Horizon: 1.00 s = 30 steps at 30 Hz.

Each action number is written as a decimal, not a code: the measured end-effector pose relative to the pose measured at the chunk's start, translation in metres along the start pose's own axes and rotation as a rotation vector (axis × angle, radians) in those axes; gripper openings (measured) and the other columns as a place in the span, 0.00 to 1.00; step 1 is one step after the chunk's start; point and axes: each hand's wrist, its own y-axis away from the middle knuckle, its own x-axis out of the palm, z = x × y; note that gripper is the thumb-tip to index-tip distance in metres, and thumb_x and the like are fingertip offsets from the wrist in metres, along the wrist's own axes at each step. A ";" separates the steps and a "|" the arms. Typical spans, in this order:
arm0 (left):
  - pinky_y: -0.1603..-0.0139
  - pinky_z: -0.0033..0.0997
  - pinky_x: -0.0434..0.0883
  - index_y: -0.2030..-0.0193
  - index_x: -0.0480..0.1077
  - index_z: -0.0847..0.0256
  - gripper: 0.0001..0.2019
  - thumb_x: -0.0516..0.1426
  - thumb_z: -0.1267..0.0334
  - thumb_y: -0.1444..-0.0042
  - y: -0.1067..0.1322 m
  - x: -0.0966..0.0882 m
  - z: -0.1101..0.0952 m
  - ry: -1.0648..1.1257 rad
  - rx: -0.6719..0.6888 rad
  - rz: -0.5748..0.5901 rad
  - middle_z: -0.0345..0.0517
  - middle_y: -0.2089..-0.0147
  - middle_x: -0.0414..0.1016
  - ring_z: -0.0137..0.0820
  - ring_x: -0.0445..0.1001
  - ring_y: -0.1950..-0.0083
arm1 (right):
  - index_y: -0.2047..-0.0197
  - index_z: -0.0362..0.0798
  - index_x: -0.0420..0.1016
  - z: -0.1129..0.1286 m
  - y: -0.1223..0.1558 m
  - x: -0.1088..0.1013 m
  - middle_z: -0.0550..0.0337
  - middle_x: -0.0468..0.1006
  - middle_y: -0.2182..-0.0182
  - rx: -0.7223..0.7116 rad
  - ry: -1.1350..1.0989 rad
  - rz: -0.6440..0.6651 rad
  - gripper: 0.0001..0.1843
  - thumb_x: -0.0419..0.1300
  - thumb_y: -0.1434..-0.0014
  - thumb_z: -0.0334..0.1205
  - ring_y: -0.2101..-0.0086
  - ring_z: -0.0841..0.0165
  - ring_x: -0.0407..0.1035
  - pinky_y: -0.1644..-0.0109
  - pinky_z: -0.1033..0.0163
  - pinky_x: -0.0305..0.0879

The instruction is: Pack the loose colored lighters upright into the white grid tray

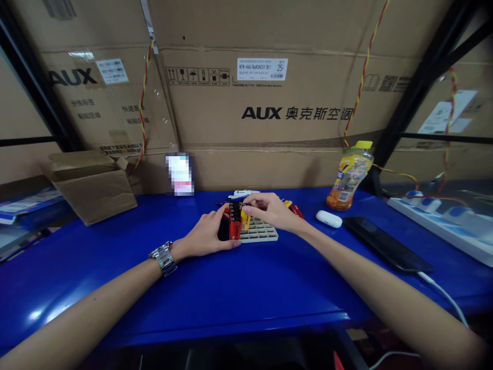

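In the head view, the left hand [206, 234] is curling around the near side of a block of red-and-black batteries [234, 221], its fingers closed against the block and apparently holding it. The block's long axis is running away from the person, and it is sitting at the edge of a grey plastic grid tray [259, 232]. The right hand [270, 210] is reaching over from the other side, fingers extended toward the top of the block and close to a yellow battery [245, 220]; whether those fingers have hold of anything, I cannot tell. The left hand is wrapping more of the block, while the right is nearer the tray. More red-and-yellow batteries [295, 209] are lying just beyond the right hand, and a white earbud case [328, 218] and a black smartphone [385, 243] are resting further right on the blue workbench [246, 288].
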 end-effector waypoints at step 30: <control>0.42 0.61 0.60 0.31 0.45 0.61 0.51 0.62 0.41 0.57 0.006 -0.015 -0.011 0.128 0.039 0.052 0.62 0.40 0.66 0.56 0.65 0.40 | 0.65 0.45 0.77 -0.035 -0.062 0.009 0.48 0.76 0.65 0.070 0.777 0.401 0.07 0.57 0.42 0.34 0.59 0.59 0.66 0.55 0.58 0.61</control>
